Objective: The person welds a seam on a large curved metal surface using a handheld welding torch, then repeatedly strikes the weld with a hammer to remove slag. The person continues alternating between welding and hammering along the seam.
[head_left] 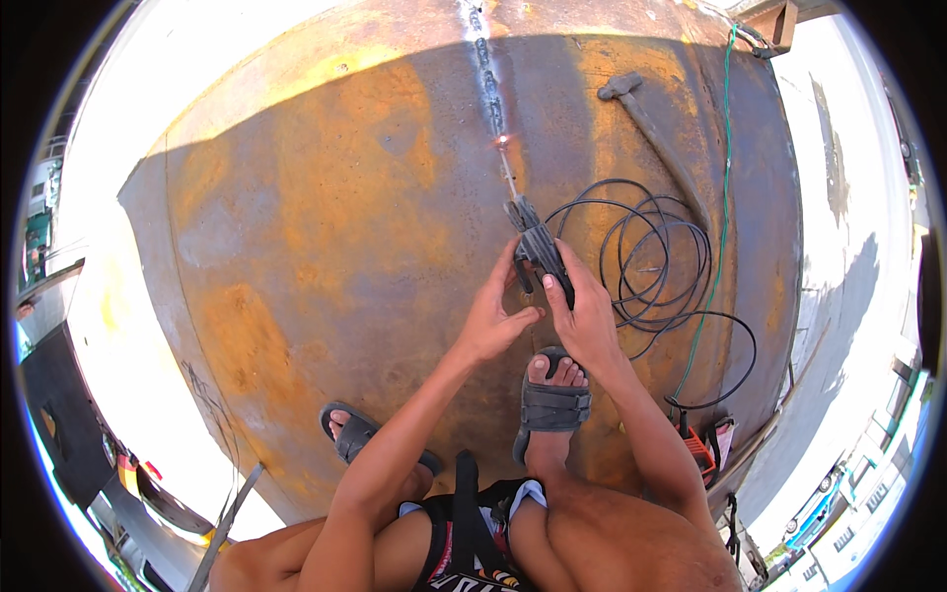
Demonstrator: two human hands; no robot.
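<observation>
A dark electrode holder (536, 242) points away from me over a rusty steel plate (326, 227). My right hand (584, 314) is closed around its handle from the right side. My left hand (496, 314) steadies it from the left, fingers against the holder and thumb lying apart from it. Clamped in its jaws is a short thin welding rod (509, 174), whose tip glows at the plate. From that bright spot a dark, lumpy weld bead (486, 79) runs away along a seam, with pale residue on both sides.
A hammer (651, 133) lies on the plate to the right. Loops of black cable (663, 259) spread beside my right hand, and a green cord (727, 148) runs along the right side. My sandalled feet (554, 400) stand on the plate. An orange-red object (698, 452) sits at lower right.
</observation>
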